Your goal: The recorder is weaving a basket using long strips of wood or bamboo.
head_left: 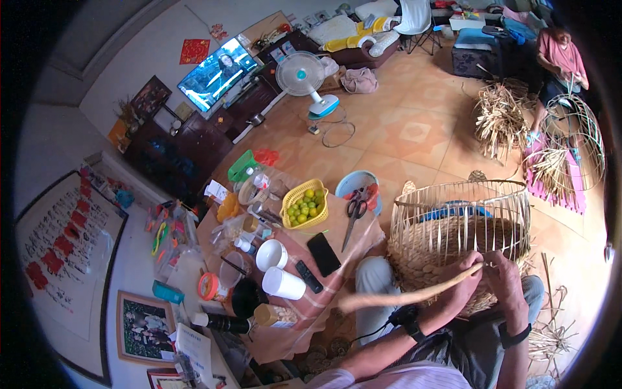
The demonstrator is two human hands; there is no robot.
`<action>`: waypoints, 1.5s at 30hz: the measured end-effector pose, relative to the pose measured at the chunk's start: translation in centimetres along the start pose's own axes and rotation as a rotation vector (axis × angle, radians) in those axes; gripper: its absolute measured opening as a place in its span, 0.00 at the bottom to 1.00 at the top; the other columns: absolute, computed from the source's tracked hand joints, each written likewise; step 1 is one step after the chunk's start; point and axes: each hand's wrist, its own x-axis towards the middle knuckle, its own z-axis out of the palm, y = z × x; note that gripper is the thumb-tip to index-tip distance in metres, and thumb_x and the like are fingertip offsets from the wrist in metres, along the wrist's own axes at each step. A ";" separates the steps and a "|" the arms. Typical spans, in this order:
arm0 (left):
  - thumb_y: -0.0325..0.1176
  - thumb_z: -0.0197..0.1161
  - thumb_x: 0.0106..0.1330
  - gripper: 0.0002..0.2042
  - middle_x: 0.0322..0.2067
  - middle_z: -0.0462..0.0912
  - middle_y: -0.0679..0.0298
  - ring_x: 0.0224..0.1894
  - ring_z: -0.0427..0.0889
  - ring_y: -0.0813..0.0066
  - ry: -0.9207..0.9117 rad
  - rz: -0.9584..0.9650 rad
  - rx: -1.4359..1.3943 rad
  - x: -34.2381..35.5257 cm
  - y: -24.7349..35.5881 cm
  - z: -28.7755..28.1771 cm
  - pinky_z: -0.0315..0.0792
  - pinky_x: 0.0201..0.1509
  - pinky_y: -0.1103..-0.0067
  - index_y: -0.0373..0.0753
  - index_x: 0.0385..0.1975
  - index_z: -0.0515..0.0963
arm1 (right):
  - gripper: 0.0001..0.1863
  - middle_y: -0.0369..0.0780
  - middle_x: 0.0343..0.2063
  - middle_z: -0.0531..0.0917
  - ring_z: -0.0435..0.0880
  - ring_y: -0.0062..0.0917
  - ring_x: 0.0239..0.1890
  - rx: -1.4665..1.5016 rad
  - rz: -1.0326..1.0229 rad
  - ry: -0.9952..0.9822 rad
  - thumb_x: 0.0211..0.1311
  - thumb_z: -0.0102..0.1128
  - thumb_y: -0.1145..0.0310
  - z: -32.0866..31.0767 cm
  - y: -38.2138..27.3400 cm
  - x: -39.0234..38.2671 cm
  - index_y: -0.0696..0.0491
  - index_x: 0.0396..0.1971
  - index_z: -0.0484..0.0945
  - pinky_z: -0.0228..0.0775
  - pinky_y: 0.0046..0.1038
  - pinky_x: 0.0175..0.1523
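Observation:
My left hand (459, 280) is closed on a long tan dried-leaf strip (408, 297), whose loose end trails left over my knee. Close against it, my right hand (506, 284) has its fingers bent and pinched at the strip's end; what exactly lies between those fingers is hidden. Both hands are at the near rim of a large half-woven basket (414, 249) standing before my knees. Its lower wall is closely woven, while bare upright stakes rise above to a thin hoop. Something blue shows inside the basket.
Left of my knee stands a table (337, 269) with scissors (354, 217), a phone (323, 254), cups, jars and a yellow basket of green fruit (304, 204). Behind it are a bucket (358, 185) and fan (304, 81). Far right, another person (562, 61) sits beside straw bundles (502, 120).

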 end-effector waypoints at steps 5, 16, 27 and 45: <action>0.28 0.71 0.65 0.07 0.28 0.85 0.55 0.29 0.87 0.58 -0.165 -0.005 0.005 0.4 1.0 -1.8 0.78 0.32 0.70 0.38 0.40 0.80 | 0.12 0.50 0.34 0.87 0.88 0.49 0.40 -0.083 -0.042 0.100 0.58 0.67 0.81 0.2 1.0 -0.3 0.55 0.41 0.79 0.80 0.39 0.41; 0.23 0.64 0.65 0.11 0.39 0.75 0.55 0.41 0.82 0.53 -0.178 0.099 0.131 0.0 1.2 -2.7 0.77 0.40 0.67 0.35 0.46 0.78 | 0.15 0.53 0.34 0.84 0.85 0.53 0.37 -0.151 -0.028 0.284 0.56 0.68 0.82 2.9 1.5 -1.6 0.57 0.40 0.72 0.78 0.43 0.40; 0.27 0.68 0.65 0.16 0.32 0.77 0.55 0.34 0.82 0.53 -0.246 0.029 -0.093 -0.1 0.8 -3.7 0.78 0.37 0.67 0.38 0.52 0.81 | 0.18 0.50 0.32 0.84 0.85 0.51 0.38 -0.246 -0.010 0.486 0.56 0.70 0.78 2.6 1.3 -0.7 0.57 0.41 0.70 0.76 0.41 0.42; 0.32 0.62 0.75 0.19 0.42 0.84 0.53 0.46 0.86 0.62 -0.276 0.092 -0.078 -0.9 0.3 -2.8 0.79 0.54 0.67 0.34 0.63 0.75 | 0.16 0.31 0.33 0.77 0.71 0.13 0.30 0.367 0.109 0.493 0.60 0.61 0.85 -0.4 1.6 -1.3 0.49 0.40 0.69 0.63 0.18 0.31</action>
